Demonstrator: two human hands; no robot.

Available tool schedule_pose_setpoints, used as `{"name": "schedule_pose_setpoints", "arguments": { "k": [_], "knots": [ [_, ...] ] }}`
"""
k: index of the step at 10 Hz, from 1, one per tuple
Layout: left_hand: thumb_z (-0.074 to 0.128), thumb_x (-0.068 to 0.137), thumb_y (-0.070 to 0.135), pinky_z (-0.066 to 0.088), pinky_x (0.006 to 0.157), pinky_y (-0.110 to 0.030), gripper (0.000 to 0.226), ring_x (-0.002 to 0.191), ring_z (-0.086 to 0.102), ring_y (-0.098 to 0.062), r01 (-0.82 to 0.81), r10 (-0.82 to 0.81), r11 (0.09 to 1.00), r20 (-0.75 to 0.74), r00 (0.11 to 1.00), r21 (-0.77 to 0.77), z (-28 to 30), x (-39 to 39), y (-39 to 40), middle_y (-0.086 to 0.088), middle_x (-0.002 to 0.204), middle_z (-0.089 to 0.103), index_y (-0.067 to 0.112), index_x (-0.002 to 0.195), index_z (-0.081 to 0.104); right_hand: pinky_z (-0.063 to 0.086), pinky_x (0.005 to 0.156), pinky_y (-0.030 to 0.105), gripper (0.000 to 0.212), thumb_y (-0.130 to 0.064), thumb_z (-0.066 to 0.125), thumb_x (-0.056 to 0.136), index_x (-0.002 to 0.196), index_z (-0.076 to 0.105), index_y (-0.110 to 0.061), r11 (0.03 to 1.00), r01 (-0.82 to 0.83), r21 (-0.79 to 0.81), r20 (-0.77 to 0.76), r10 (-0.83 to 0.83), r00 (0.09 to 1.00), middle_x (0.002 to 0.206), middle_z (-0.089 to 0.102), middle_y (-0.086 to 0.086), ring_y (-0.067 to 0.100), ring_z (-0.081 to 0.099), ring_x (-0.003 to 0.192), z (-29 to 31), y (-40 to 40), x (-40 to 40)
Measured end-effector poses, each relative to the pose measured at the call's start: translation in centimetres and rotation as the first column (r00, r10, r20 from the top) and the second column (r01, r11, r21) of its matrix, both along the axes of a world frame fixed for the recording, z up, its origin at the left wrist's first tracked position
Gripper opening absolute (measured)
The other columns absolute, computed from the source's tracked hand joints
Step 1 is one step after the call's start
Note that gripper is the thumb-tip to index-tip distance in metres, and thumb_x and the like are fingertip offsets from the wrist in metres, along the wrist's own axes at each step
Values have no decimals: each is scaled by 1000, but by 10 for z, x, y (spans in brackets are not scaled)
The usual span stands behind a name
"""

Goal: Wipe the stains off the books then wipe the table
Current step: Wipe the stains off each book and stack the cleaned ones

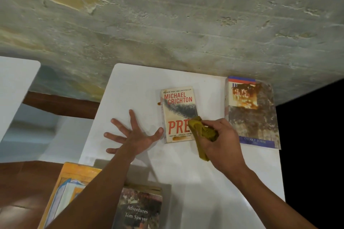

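A cream paperback with red lettering (177,111) lies in the middle of the white table (134,87). An orange-brown stain runs along its lower edge, and a small drip sits at its left side. My right hand (221,143) grips a bunched mustard-yellow cloth (202,132) and holds it on the book's lower right corner. My left hand (130,135) rests flat on the table with fingers spread, its thumb touching the book's left edge. A larger book with a heavily stained cover (253,113) lies at the far right of the table.
A dark Tom Sawyer book (139,208) and a yellow-bordered book (63,191) lie at the near left edge. A rough concrete wall (167,20) runs behind the table. Another white surface (14,89) stands to the left, with brown wood between.
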State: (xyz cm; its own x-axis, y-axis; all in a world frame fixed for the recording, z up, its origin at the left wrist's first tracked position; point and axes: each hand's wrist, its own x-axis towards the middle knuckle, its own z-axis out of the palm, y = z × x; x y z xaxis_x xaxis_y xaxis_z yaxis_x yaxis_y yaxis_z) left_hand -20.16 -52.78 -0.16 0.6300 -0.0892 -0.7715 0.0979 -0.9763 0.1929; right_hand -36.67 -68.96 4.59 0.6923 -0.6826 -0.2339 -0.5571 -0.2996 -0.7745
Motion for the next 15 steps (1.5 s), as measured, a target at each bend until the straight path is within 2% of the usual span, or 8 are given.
{"name": "schedule_pose_setpoints", "arguments": {
  "k": [2, 4, 7, 9, 11, 12, 13, 15],
  "knots": [
    [43, 39, 97, -7, 109, -76, 139, 138, -40, -49, -7, 7, 1000, 24, 1000, -9, -3, -1, 0, -5, 145, -56, 49, 142, -38, 61, 69, 32, 35, -14, 84, 75, 109, 74, -11, 926, -142, -350, -39, 137, 990, 93, 59, -2, 15, 59, 79, -27, 27, 10],
    [38, 35, 95, -7, 111, -75, 140, 140, -38, -49, -23, 23, 1000, 48, 999, -5, -6, -1, -1, -6, 147, -54, 48, 142, -38, 53, 40, 30, 40, -6, 91, 63, 95, 68, -4, 814, -279, -510, -138, 242, 960, 82, 57, 8, 23, 57, 66, -34, 54, 17],
    [41, 35, 98, -7, 111, -75, 142, 140, -38, -49, -10, 11, 1000, 75, 997, -12, -12, -2, 1, -7, 146, -54, 48, 142, -39, 53, 43, 31, 51, -10, 97, 47, 93, 75, -3, 724, -514, -459, -350, 385, 854, 89, 66, 9, 24, 66, 79, -18, 75, 25],
    [42, 38, 96, -9, 111, -75, 139, 139, -39, -49, -2, 3, 1000, 71, 997, -19, -12, -2, 3, -6, 147, -54, 49, 143, -35, 52, 77, 25, 20, -26, 61, 97, 114, 55, -18, 815, -530, -236, -262, 472, 842, 113, 57, -2, 16, 58, 98, -25, 76, 3],
    [36, 52, 95, -12, 110, -74, 123, 141, -38, -46, -74, 76, 997, 78, 994, -37, -9, -3, -1, -4, 153, -47, 50, 150, -23, 48, 74, 29, 22, 4, 60, 87, 89, 64, -18, 890, -450, -73, -181, 432, 884, 95, 49, 5, 16, 49, 86, -22, 61, -45],
    [38, 71, 92, -12, 111, -75, 101, 143, -35, -45, -129, 137, 989, 119, 983, -70, -10, -5, 0, -1, 158, -39, 53, 153, -8, 51, 67, 18, 18, 10, 64, 84, 80, 52, -3, 982, -137, 131, -97, 150, 984, 82, 44, 10, 16, 54, 74, -17, 53, -55],
    [34, 92, 75, -3, 114, -73, 73, 148, -19, -46, -179, 201, 977, 213, 956, -118, -7, -5, 1, -7, 166, -17, 44, 156, 18, 39, 70, 5, 27, 0, 60, 87, 98, 73, -21, 965, -206, -163, -123, 187, 975, 92, 50, 1, 9, 50, 79, -16, 39, -64],
    [22, 103, 58, 42, 103, -50, 69, 123, 53, -37, -171, 303, 921, 365, 880, -350, 17, -23, -8, -19, 134, 58, 7, 133, 57, 46, 55, 3, 30, -1, 72, 85, 114, 72, -12, 997, 71, 23, 8, -72, 997, 86, 48, -1, -2, 54, 71, 2, 25, -50]
  ]
}}
